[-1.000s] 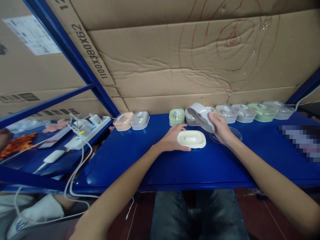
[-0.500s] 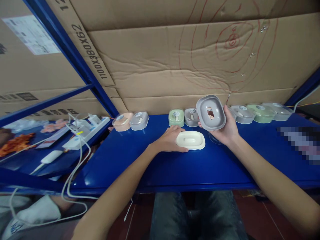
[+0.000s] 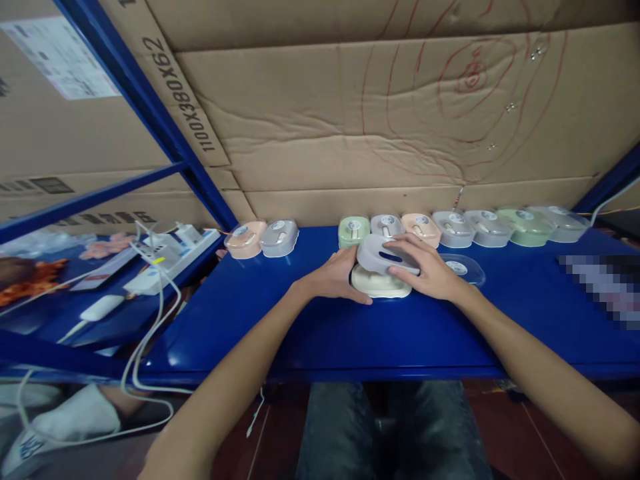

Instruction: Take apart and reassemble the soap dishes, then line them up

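Observation:
My right hand (image 3: 427,267) grips a grey dish (image 3: 376,255) with an oval slot in it, which looks like part of a soap box. The grey dish is tilted and upside down, directly over a cream oval tray (image 3: 377,288), covering its back part. Whether the two touch all round is hidden. My left hand (image 3: 336,277) holds the cream tray's left end, thumb in front and fingers behind, close to the grey dish's edge. Just right of my right hand lies a clear lid (image 3: 470,268) with a round label, partly behind that hand.
Lidded boxes in green (image 3: 525,225), peach (image 3: 245,240) and grey (image 3: 280,239) line the back of the blue shelf (image 3: 320,340), against cardboard (image 3: 300,100). A power strip (image 3: 180,257) with white cables is at left. A blurred patch (image 3: 605,287) lies at right.
My right hand has brought the grey dish left and down, turning it over above the cream tray. The clear lid now shows more. My left hand stays at the tray.

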`<state>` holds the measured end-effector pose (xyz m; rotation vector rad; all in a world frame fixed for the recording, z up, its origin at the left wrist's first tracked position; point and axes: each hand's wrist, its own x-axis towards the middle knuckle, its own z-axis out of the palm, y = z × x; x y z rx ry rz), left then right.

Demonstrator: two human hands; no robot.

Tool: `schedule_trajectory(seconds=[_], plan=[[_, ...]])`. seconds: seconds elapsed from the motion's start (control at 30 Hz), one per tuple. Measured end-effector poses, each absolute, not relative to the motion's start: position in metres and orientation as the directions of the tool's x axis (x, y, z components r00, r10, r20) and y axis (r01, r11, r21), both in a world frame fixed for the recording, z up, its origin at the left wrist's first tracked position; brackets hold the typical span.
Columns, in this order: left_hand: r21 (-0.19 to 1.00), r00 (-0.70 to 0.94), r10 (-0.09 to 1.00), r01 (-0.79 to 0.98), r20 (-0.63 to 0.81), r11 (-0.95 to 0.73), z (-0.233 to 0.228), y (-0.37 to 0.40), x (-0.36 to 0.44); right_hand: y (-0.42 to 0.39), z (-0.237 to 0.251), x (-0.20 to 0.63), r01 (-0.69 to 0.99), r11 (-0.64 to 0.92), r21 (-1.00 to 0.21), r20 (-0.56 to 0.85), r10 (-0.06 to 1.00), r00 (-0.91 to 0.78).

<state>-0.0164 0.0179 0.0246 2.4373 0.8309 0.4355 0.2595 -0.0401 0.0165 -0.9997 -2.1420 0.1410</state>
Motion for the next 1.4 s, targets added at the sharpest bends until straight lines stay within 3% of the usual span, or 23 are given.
schedule_trajectory(seconds=[0.13,0.43,1.4], plan=[[0.620,0.743,0.666,0.495,0.061,-0.609,0.030,0.017,-0.021,-0.040,0.013,0.258,0.644,0.690,-0.331,0.549,0.695,-0.464],[0.638,0.735,0.675,0.487,0.069,-0.596,0.026,0.016,-0.022,-0.040,0.004,0.253,0.657,0.693,-0.299,0.478,0.704,-0.525],[0.560,0.758,0.637,0.472,0.136,-0.681,0.025,0.015,-0.015,-0.038,0.000,0.249,0.639,0.726,-0.254,0.439,0.675,-0.593]])
